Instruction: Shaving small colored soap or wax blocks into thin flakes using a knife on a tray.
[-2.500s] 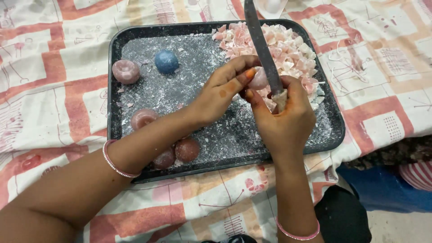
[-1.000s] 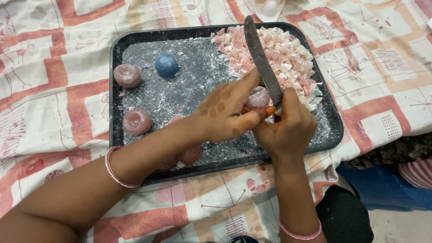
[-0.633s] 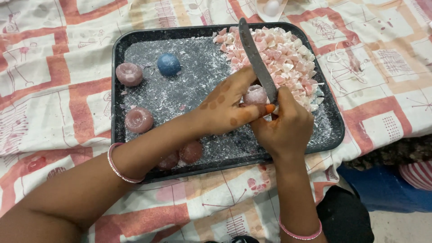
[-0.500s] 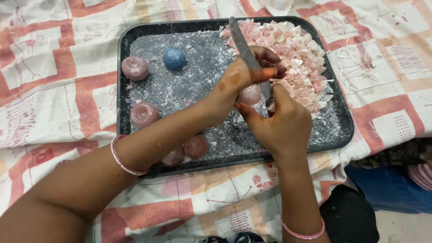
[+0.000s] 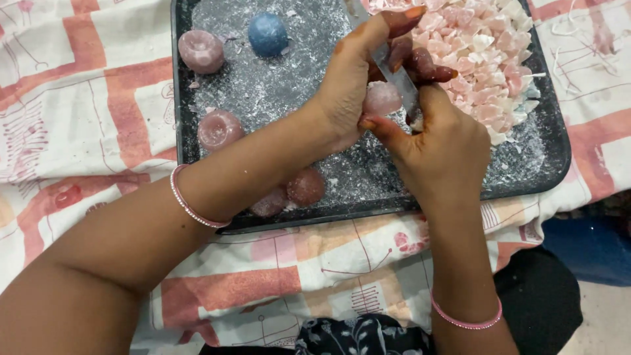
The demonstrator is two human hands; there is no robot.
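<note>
over a red, white and peach patterned cloth sits a dark tray, dusted with pale crumbs. a heap of pink and white shavings fills its right end. the left hand is closed around a small pink lump above the tray's middle, while the right hand grips a knife, its blade lying against the lump. three pink rounds and a blue ball rest at the tray's left.
</note>
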